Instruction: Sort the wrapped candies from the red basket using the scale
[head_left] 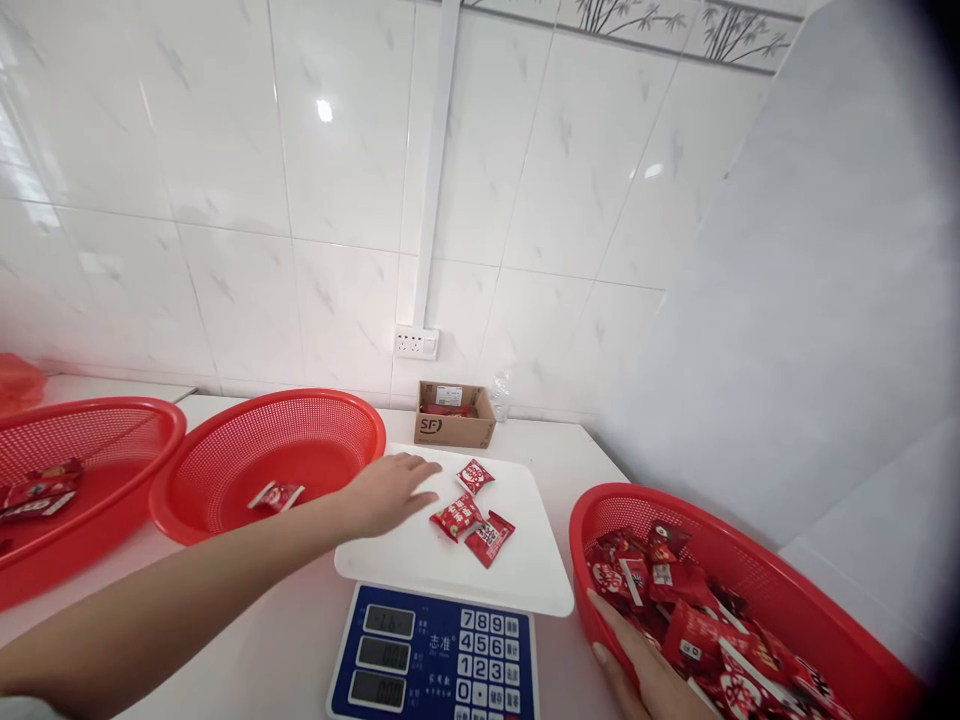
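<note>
My left hand (pixel 386 495) hovers over or rests on the left side of the white scale pan (pixel 450 570); I cannot tell which. Its fingers are stretched out and apart, with nothing in them. Just right of the fingertips lie three small red snack packets: a square one (pixel 475 476), another (pixel 457 517) and a third (pixel 491 538). At the lower right, my right hand (pixel 649 665) grips the near rim of a red basket (pixel 581 530), one finger inside and one outside. Many red snack packets (pixel 690 635) fill that basket.
The scale's blue keypad panel (pixel 435 650) faces me. Left of the pan stands a red basket (pixel 195 450) with one packet (pixel 276 496); farther left, another red basket (pixel 112 540) holds several. A small cardboard box (pixel 454 430) stands behind the pan, below a wall socket (pixel 416 343).
</note>
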